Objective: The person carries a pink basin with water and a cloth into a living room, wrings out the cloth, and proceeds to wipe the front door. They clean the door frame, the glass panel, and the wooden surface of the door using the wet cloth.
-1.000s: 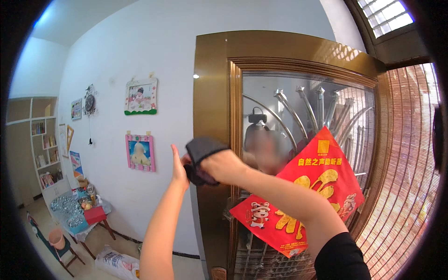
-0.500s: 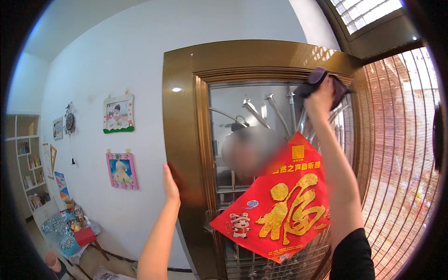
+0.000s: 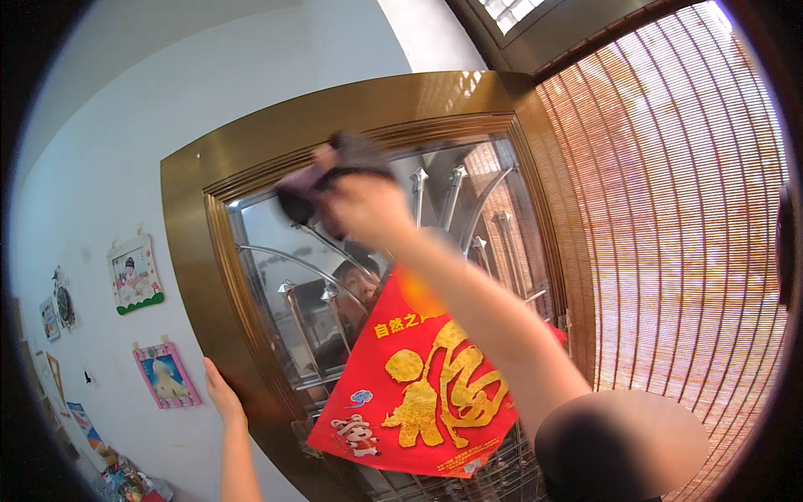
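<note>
A gold-brown framed door [image 3: 196, 238] with a glass pane [image 3: 276, 226] stands before me. My right hand [image 3: 364, 209], smeared by motion, is closed on a dark purple cloth [image 3: 309, 188] at the upper left part of the glass, just below the top frame. My left hand [image 3: 224, 393] lies with fingers stretched against the door's left edge, holding nothing. Below the right hand hangs a red diamond-shaped poster [image 3: 360, 402] with gold lettering and a small cartoon figure; my right forearm hides part of it. Curved silver bars [image 3: 452, 197] with arrow tips run behind the glass.
On the right hangs a slatted bamboo-like blind [image 3: 669, 209] with bright light behind it. The white wall [image 3: 92, 209] at left carries a white-framed picture [image 3: 134, 272] and a pink-framed picture [image 3: 167, 376]. Cluttered items [image 3: 125, 481] sit low at the left.
My right hand has swept the cloth leftward across the top of the glass, from its upper right corner. The view has tilted and turned right; my left hand stays at the door edge.
</note>
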`<state>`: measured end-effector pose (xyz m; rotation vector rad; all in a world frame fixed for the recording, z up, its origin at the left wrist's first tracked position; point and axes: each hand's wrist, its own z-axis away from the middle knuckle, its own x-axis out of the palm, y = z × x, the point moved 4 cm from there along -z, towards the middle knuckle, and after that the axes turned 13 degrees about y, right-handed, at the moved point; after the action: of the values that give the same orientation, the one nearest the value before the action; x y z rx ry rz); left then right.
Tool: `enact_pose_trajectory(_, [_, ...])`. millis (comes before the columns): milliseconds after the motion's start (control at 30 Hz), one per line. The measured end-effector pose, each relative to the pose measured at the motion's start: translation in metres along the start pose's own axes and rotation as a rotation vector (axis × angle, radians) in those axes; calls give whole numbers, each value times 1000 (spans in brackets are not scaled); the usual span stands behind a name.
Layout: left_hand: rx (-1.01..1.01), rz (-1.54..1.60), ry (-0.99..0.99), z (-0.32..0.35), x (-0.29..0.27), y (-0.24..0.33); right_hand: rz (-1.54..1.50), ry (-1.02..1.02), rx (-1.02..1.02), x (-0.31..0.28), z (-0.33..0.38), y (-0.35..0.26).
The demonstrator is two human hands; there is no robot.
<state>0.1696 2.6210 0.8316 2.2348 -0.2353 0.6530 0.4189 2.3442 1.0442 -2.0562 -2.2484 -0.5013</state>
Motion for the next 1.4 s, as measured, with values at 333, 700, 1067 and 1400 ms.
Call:
enact_pose_trajectory(333, [11,22,-5,5,14,4,575,252,175,-210,61,159])
enact_pose_trajectory(700, [3,13,-43,5,14,2,433,-182,-102,-119,75,65])
enact_pose_trajectory(1067, [-69,76,-135,2,12,5,266,-231,199,-226,183,118])
enact_pose_trajectory(1400, [-32,-25,-105,6,4,2,223,-270,-84,-30,35,11])
